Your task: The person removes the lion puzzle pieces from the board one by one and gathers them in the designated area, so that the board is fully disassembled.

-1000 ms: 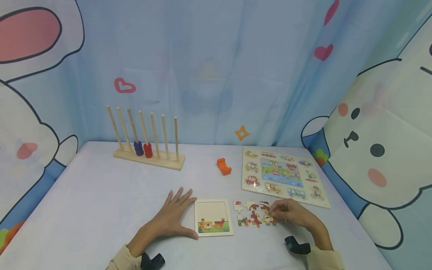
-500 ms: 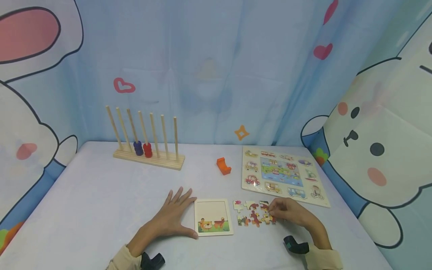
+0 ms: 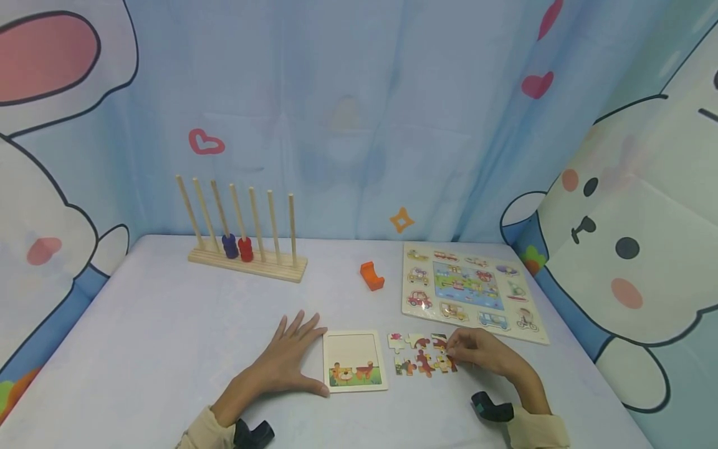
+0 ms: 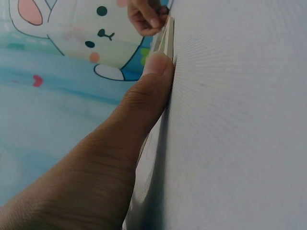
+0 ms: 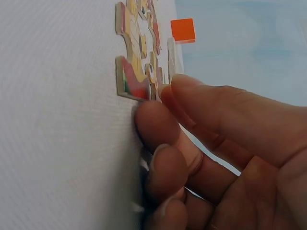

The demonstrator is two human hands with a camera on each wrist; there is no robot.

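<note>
A square wooden puzzle tray point(image 3: 353, 348) lies flat, with an animal picture across its lower part. My left hand point(image 3: 286, 358) rests beside it, fingers spread and straight, the thumb touching its lower left corner; the thumb point(image 4: 153, 72) shows against the edge in the left wrist view. Several loose jigsaw pieces point(image 3: 424, 363) lie to the tray's right. At their right end my right hand point(image 3: 488, 355) has its fingers curled, thumb and forefinger together at a puzzle piece point(image 5: 136, 84). The fingers partly hide what they pinch.
Behind the jigsaw pieces lies a large picture board point(image 3: 417, 318) with vehicles. An orange block point(image 3: 372, 277) sits farther back. A wooden peg stand point(image 3: 263, 269) with blue and red beads stands at the back left. A printed curtain point(image 3: 336, 125) hangs behind the table.
The lower right puzzle piece has shifted slightly up and left with my right fingertips at it. My left hand and the tray stay where they were.
</note>
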